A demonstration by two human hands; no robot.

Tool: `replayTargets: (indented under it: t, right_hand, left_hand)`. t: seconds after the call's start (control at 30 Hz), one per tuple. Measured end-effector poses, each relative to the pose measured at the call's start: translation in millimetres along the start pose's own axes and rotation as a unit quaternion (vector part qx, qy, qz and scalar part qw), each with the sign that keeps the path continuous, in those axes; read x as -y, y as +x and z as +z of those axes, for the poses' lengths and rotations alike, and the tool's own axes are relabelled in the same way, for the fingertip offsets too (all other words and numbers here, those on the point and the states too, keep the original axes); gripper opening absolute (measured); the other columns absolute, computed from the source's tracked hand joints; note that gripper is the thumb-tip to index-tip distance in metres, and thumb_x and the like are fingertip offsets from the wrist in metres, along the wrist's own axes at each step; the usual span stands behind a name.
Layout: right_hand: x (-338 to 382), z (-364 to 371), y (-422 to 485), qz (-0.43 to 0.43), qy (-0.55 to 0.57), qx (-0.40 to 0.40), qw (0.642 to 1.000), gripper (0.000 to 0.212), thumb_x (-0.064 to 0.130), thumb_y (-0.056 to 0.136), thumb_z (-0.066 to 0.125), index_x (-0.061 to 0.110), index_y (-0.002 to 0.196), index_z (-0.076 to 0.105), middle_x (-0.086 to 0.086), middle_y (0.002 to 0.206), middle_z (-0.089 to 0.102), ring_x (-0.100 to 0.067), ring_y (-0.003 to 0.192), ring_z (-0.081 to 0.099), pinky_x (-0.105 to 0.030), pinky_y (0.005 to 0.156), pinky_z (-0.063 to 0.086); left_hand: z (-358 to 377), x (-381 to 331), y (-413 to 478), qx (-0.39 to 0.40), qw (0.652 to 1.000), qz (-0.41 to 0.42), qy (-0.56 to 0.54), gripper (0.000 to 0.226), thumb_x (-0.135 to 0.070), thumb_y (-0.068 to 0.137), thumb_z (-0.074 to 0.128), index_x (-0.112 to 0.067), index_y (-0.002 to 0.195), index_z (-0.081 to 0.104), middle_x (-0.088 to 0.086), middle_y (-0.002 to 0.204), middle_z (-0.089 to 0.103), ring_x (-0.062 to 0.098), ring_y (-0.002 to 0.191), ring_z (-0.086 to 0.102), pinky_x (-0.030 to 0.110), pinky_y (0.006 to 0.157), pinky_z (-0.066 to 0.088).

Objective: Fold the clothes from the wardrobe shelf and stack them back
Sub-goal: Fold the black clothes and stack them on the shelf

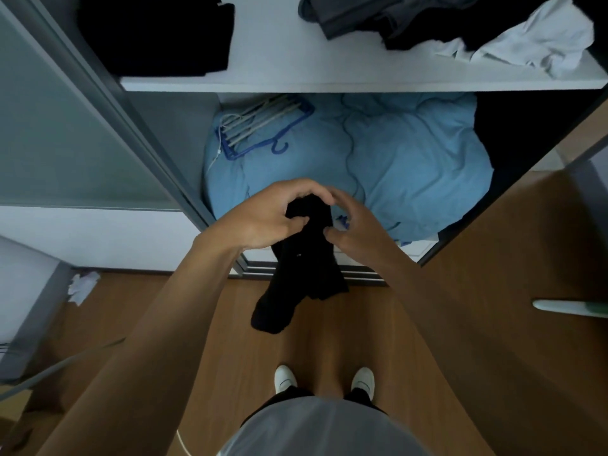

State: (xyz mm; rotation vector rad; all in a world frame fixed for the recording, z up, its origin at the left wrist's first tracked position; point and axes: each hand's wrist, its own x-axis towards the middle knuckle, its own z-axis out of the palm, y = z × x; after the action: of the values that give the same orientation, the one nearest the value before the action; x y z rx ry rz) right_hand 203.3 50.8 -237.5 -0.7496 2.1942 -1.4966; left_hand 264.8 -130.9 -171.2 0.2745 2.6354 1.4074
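Legible text, labels, brands, numbers, signs: none. The black socks bear one tiny pale mark on the fabric, too small to read as a logo or lettering. No other surface in view shows any marking.

A: Both arms stretched forward, bare to the elbow, meeting in the middle. Left hand curled over, thumb pinching in.

B: Right hand mirrors it, fingers arched, thumb tucked, fingertips nearly touching the left's.
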Motion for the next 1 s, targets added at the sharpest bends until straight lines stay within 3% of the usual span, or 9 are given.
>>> replayTargets:
  t: [0.07,0.17,0.23,0.33,0.43,0.57,0.63,0.83,1.0]
  right_hand:
    - [5,-1,3,0.0,-0.009,0.054,0.999,0.052,0.006,0.083,0.064,0.037,0.124,0.053,0.016,0.118,0.062,0.004,0.112,0.057,-0.013,0.094,0.043]
    - [3,-4,5,0.045,-0.063,0.125,0.989,0.016,0.011,0.085,0.069,0.025,0.081,0.061,0.01,0.073,0.062,-0.001,0.066,0.058,-0.023,0.061,0.043]
    - [0,-5,4,0.06,-0.062,0.11,0.99,0.03,0.017,0.088,0.071,0.015,0.063,0.054,0.01,0.056,0.051,-0.004,0.054,0.049,-0.022,0.053,0.033]
    - [4,-4,0,0.037,-0.034,0.031,0.998,0.036,0.02,0.091,0.069,-0.005,0.068,0.056,-0.003,0.061,0.05,-0.012,0.058,0.049,-0.028,0.057,0.033]
    - [14,-1,-2,0.007,-0.017,0.023,1.0,0.027,0.017,0.093,0.066,-0.001,0.074,0.059,-0.007,0.067,0.055,-0.017,0.064,0.055,-0.031,0.063,0.04]
    - [25,-4,-3,0.014,0.098,0.049,0.994,0.024,0.014,0.095,0.063,-0.009,0.088,0.057,-0.013,0.078,0.056,-0.024,0.077,0.055,-0.037,0.074,0.042]
    - [31,-6,-3,0.029,0.142,0.059,0.988,0.02,0.015,0.096,0.062,0.002,0.082,0.057,-0.007,0.075,0.055,-0.022,0.074,0.052,-0.034,0.069,0.042]
    - [49,-13,-1,0.0,0.131,-0.018,0.991,0.012,0.01,0.097,0.061,0.009,0.087,0.066,0.008,0.069,0.064,-0.005,0.066,0.059,-0.017,0.064,0.048]
    - [57,-24,-3,-0.045,0.096,-0.04,0.994,0.008,0.006,0.094,0.064,0.008,0.089,0.07,0.006,0.076,0.069,-0.006,0.073,0.065,-0.018,0.071,0.052]
  left_hand:
    - [1,-6,0,0.021,1.0,0.01,0.013,0.051,0.019,0.079,0.053,-0.018,0.111,0.065,-0.019,0.105,0.066,-0.008,0.099,0.06,0.006,0.084,0.041]
    - [0,-9,0,0.013,0.999,0.011,0.032,0.053,0.02,0.076,0.052,-0.02,0.109,0.065,-0.02,0.103,0.066,-0.007,0.099,0.06,0.005,0.085,0.04]
    - [-4,-6,-2,-0.017,1.0,0.0,0.026,0.053,0.021,0.078,0.053,-0.016,0.114,0.063,-0.015,0.099,0.065,-0.006,0.092,0.06,0.007,0.08,0.041]
    - [-9,3,-5,-0.087,0.996,-0.026,0.015,0.05,0.019,0.081,0.056,-0.014,0.118,0.06,-0.006,0.078,0.055,0.004,0.071,0.053,0.018,0.068,0.041]
    - [-11,8,-5,-0.136,0.99,-0.047,-0.003,0.045,0.015,0.084,0.06,-0.014,0.118,0.06,0.008,0.076,0.05,0.022,0.071,0.052,0.037,0.07,0.046]
    - [-13,10,-2,-0.165,0.985,-0.042,-0.003,0.042,0.013,0.083,0.061,-0.02,0.109,0.064,0.0,0.071,0.054,0.015,0.066,0.054,0.028,0.066,0.048]
    - [-15,13,1,-0.175,0.984,-0.044,0.004,0.042,0.012,0.082,0.062,-0.022,0.106,0.066,0.0,0.071,0.056,0.017,0.066,0.056,0.028,0.066,0.05]
    - [-14,37,1,-0.174,0.981,-0.082,0.008,0.022,-0.003,0.084,0.073,-0.024,0.082,0.065,-0.006,0.064,0.053,0.006,0.06,0.05,0.02,0.062,0.043]
    - [-11,71,-1,-0.098,0.982,-0.148,0.059,0.034,-0.022,0.091,0.07,-0.022,0.061,0.054,-0.009,0.059,0.048,0.005,0.055,0.044,0.024,0.06,0.035]
